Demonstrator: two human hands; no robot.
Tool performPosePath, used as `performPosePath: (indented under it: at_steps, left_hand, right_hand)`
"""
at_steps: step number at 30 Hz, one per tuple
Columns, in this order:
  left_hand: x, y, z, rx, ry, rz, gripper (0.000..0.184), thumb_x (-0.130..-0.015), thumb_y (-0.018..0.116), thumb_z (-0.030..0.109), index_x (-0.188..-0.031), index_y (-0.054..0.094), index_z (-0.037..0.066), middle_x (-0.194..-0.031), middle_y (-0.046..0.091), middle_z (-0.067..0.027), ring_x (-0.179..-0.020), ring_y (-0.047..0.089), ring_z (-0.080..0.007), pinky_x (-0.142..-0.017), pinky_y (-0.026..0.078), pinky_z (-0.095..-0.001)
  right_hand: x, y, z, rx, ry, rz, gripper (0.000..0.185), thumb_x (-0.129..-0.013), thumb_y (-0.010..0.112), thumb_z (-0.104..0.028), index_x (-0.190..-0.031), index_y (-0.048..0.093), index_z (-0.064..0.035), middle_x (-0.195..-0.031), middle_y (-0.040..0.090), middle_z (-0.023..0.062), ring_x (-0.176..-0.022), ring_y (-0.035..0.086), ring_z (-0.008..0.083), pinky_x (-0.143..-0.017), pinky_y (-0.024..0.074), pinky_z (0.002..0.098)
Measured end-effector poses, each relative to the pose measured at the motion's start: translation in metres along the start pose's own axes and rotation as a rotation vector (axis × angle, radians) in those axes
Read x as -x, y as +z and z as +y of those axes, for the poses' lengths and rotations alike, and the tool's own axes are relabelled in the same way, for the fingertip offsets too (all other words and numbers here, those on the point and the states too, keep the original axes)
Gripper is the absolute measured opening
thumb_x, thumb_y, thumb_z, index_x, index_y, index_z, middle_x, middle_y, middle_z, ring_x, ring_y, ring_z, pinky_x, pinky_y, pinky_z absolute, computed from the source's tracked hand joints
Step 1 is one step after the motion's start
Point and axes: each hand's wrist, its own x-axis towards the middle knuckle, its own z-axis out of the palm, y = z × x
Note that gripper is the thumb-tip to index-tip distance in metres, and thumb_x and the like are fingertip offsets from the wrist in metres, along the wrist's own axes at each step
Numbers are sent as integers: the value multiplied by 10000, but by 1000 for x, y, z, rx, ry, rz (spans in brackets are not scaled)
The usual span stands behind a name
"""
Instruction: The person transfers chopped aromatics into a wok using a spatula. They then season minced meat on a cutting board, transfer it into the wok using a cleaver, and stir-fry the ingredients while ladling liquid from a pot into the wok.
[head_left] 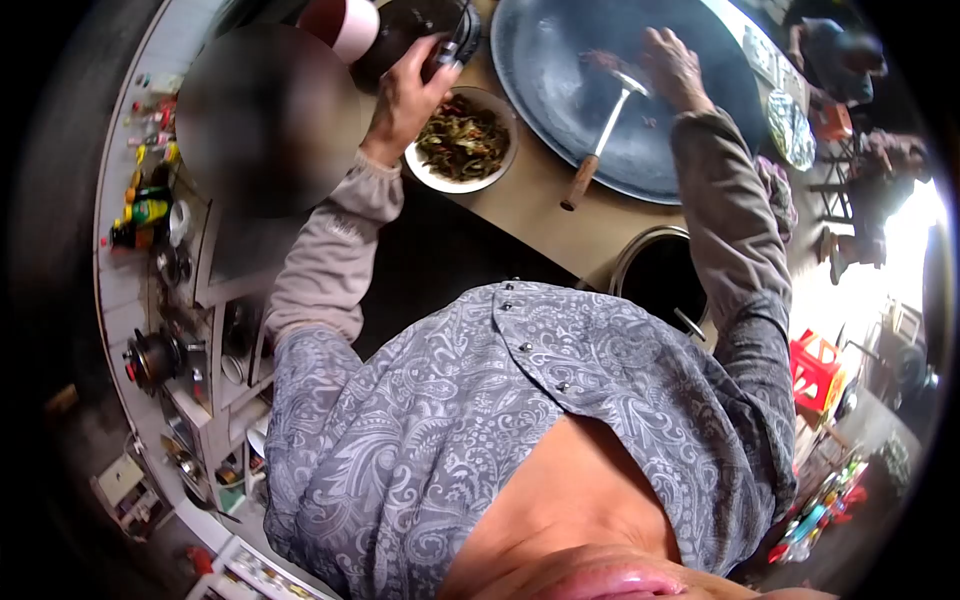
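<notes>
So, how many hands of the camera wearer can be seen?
2: the left hand near the white bowl, and the right hand over the large pan. Neither is hidden.

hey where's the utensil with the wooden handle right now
In the head view, right of centre, the utensil rests in the big wok, its metal head near the right hand and its wooden handle crossing the near rim.

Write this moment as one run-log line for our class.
left hand: gripping dark handle | right hand: over wok | spatula: across wok rim | white bowl: food inside
</notes>
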Motion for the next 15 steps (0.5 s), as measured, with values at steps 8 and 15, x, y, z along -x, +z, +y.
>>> performPosePath:
  at_steps: [8, 15]
  left_hand:
    - [153, -46, -80, -802, -72, 210, 446, -760, 687, 66, -1149, 474, 113, -987, 613, -103, -909, 602, -319, -739, 498, -396]
    - [186, -22, -125, -806, -398, 373, 419, -803, 657, 91, -1170, 462, 148, -1028, 581, -143, -930, 589, -355, -731, 481, -444]
  right_hand:
    - [7, -13, 31, -88, 9, -28, 176, -883, 515, -286, -948, 533, -124, -941, 629, 113, -956, 593, 340, -734, 454, 452]
    - [31, -34, 22, -61, -166, -214, 438, -775, 612, -264, -1153, 548, -52, -1138, 560, 152, -1082, 520, 293, -904, 424, 418]
